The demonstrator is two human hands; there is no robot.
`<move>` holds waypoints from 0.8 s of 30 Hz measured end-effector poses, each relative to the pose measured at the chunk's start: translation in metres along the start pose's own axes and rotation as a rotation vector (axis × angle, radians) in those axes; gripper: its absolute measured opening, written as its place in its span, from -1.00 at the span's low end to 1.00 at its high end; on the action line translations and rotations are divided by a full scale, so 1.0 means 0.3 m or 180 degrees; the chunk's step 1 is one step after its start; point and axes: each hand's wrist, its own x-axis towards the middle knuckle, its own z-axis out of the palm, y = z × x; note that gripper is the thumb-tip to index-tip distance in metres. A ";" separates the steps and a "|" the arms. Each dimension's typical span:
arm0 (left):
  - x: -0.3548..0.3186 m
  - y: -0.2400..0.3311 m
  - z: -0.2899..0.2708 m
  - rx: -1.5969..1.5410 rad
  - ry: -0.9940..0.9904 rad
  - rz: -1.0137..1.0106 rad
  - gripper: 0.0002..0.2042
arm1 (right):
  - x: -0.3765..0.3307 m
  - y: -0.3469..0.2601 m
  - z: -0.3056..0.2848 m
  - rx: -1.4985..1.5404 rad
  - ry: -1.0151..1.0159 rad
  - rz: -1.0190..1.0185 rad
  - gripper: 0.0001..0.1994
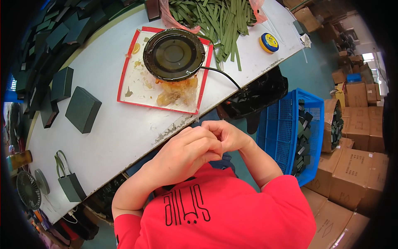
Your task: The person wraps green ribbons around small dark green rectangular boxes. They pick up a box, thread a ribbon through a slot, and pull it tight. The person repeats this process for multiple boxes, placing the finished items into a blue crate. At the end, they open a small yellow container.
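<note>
At the far left, dark green boxes [83, 108] lie along the white table [107, 137], with a small dark green bag [71, 186] near its lower left end; bare tabletop stretches between them. The table's front edge runs diagonally, and both hands meet just off it, over the lap. The left hand [185, 155] is curled over the right hand [227, 135], fingers pressed together; whether anything sits between them I cannot tell. Beyond, a round black hotplate [174, 54] sits on a red-edged tray [124, 70], green strips [215, 20] behind. Rightward stands a blue crate [277, 124], then stacked brown cartons [356, 166].
</note>
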 end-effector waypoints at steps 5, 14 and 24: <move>-0.002 0.001 -0.023 0.0036 -0.0447 -0.0031 -0.84 | -0.005 -0.014 0.015 -0.0256 -0.0059 0.0217 -0.62; -0.058 -0.020 0.045 0.0374 -0.0666 -0.0465 -0.91 | -0.218 -0.228 -0.164 -0.1788 0.2284 -0.0284 -0.81; -0.114 -0.017 -0.068 0.1092 -0.0064 -0.0312 -0.79 | -0.085 -0.368 -0.340 -0.5475 0.2474 -0.1087 -0.76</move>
